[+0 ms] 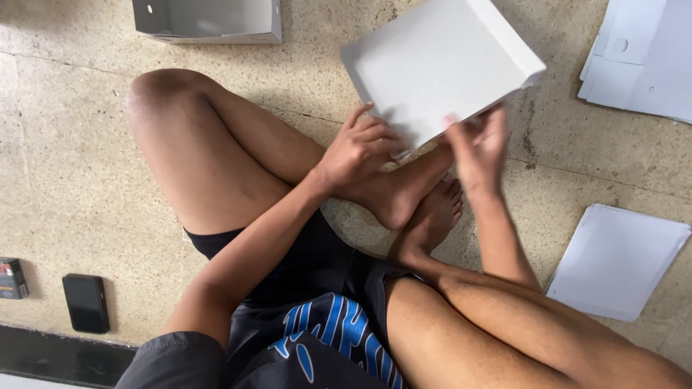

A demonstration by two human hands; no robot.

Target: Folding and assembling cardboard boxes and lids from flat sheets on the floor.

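Observation:
I sit cross-legged on a speckled stone floor. Both hands hold a white cardboard box piece point(440, 65) with folded-up edges, tilted above my feet. My left hand point(358, 148) grips its near left edge, fingers curled over the rim. On the near right edge sits my right hand point(479, 148), fingers pressed against the card. The box's underside faces me.
A folded white box point(209, 20) stands on the floor at the top left. Flat white card sheets lie at the top right point(641, 57) and right point(620, 259). A black phone point(86, 302) and a small dark packet point(11, 278) lie at the left near a dark floor strip.

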